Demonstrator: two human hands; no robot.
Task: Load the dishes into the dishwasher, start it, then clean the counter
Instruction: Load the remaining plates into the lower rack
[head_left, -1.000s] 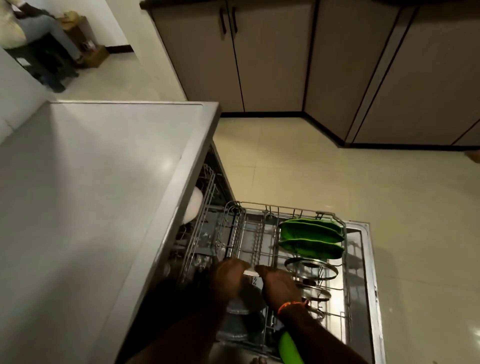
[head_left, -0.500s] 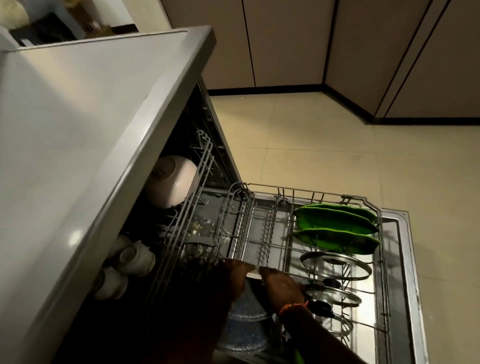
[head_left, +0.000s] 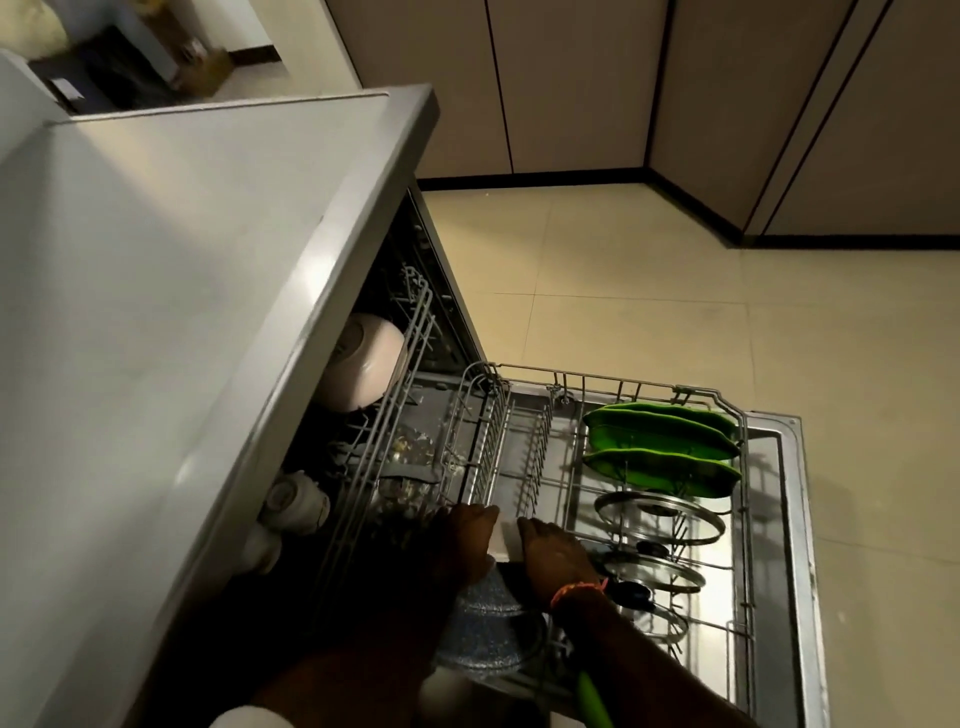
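Observation:
The dishwasher's lower rack (head_left: 613, 382) is pulled out over the open door (head_left: 789, 519). My left hand (head_left: 465, 540) and my right hand (head_left: 553, 553) both grip a white dish (head_left: 503, 535) held low over the rack's near side. Just below it sits a speckled blue bowl (head_left: 488, 629), upside down. Green plates (head_left: 660, 441) stand at the rack's far right, with glass lids (head_left: 660, 519) in front of them. The upper rack (head_left: 400, 374) holds a pale upturned bowl (head_left: 363, 364) and white cups (head_left: 296, 501).
The grey counter (head_left: 182, 312) overhangs the dishwasher on the left. Beige cabinets (head_left: 571, 83) line the far wall and the right corner. Tiled floor (head_left: 675, 291) lies beyond the door. A green item (head_left: 592, 701) pokes up at the bottom edge.
The view has tilted closer and lower, revealing more of the upper rack. Both hands stay on the white dish at the same place in the lower rack.

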